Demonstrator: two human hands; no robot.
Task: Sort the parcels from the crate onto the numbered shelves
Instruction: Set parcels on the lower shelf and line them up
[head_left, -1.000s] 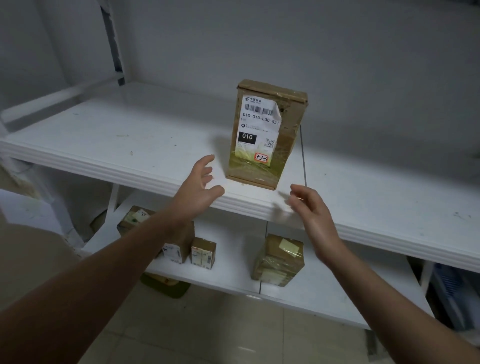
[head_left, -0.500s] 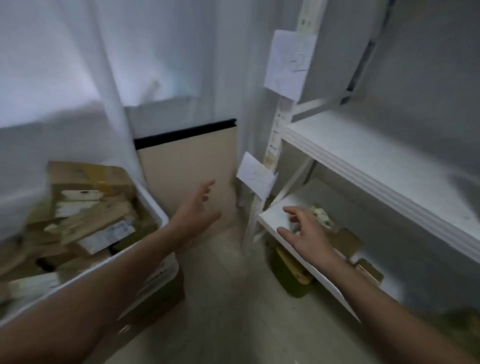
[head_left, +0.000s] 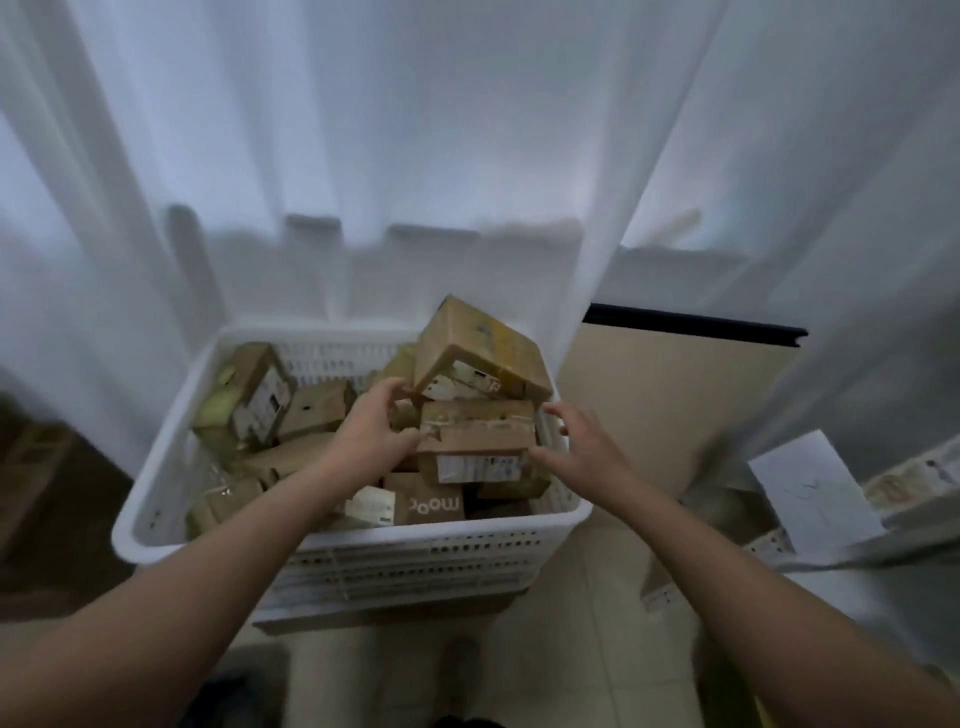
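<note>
A white perforated crate (head_left: 171, 467) stands on the floor in front of me, piled with several brown cardboard parcels. A flat labelled parcel (head_left: 478, 449) lies near the crate's right side, under a larger tilted parcel (head_left: 483, 348). My left hand (head_left: 371, 434) reaches into the crate with fingers curled at the flat parcel's left end, touching it. My right hand (head_left: 582, 449) hovers with fingers spread at that parcel's right end. Neither hand clearly grips anything. A box printed "mooc" (head_left: 428, 501) lies at the front.
White sheer curtains (head_left: 467, 156) hang behind the crate. A beige panel with a black top edge (head_left: 675, 395) leans at the right. The shelf frame's corner with a paper tag (head_left: 810, 493) shows at far right. Tiled floor lies below.
I have turned from the shelf, where a parcel stands upright, left to the crate. Both hands, empty throughout, have moved down to a flat parcel in the crate.
</note>
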